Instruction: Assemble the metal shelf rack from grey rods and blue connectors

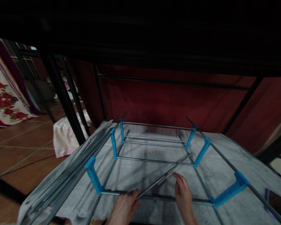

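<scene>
A loose metal rod (162, 176) slants across the frame, its near end pinched between the thumb and fingers of my left hand (125, 206). That hand lies over the near crossbar (154, 198); whether it presses on the bar I cannot tell. My right hand (184, 195) is beside the rod on its right, fingers partly stretched and bent, with nothing visible in them. Blue plastic brackets, such as the near left one (95, 178) and the near right one (231, 192), join long side rails (224, 157) and crossbars into a rack-like frame. The rod's far end crosses another crossbar.
A bundle of loose rods (77, 172) lies along the left on a grey cloth (239, 150). A dark phone-like object (278, 203) rests at the right edge. Black metal posts (61, 93) and a low dark overhang surround the space. Red fabric (173, 103) hangs behind.
</scene>
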Demonstrator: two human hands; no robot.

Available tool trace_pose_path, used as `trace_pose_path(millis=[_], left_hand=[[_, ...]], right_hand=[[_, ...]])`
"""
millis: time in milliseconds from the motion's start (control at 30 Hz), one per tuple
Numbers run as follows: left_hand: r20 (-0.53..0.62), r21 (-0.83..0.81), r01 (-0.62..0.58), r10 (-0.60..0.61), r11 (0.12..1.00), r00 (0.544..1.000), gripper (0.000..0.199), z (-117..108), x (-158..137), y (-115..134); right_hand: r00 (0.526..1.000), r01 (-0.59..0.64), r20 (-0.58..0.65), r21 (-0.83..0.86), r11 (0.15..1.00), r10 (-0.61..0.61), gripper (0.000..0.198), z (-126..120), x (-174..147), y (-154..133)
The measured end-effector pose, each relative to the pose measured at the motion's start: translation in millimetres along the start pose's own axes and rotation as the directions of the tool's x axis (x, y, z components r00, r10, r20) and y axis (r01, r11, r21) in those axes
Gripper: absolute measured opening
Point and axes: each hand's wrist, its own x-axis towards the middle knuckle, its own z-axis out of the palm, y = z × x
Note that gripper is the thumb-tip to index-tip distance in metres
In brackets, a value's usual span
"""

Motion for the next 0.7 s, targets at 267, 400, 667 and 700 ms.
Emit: trace_pose_path(millis=[267,400,667,700], left_hand=[[-0.034,0.15,-0.11,0.116,0.983,0.993,0.028,-11,17,8],[-0.096,0.169,-0.118,0.136,0.978,0.986,0.02,-14,29,5],[-0.736,-0.23,-0.149,-0.072,0.962,0.673,0.041,-31,83,-13],[-0.755,-0.315,-0.147,-0.154,0.938,0.637,0.041,-33,93,-15]], right_hand=[[0.851,0.464,0.329,-0.104,0.88,-0.41,0.045,10,26,-52],[0.796,0.509,0.425,-0.086,0.856,-0.431,0.039,18,44,-56],[0.825,0.403,0.496,-0.184,0.897,-0.269,0.04,41,110,-53],[0.834,0.382,0.493,-0.193,0.904,-0.247,0.041,45,120,-53]])
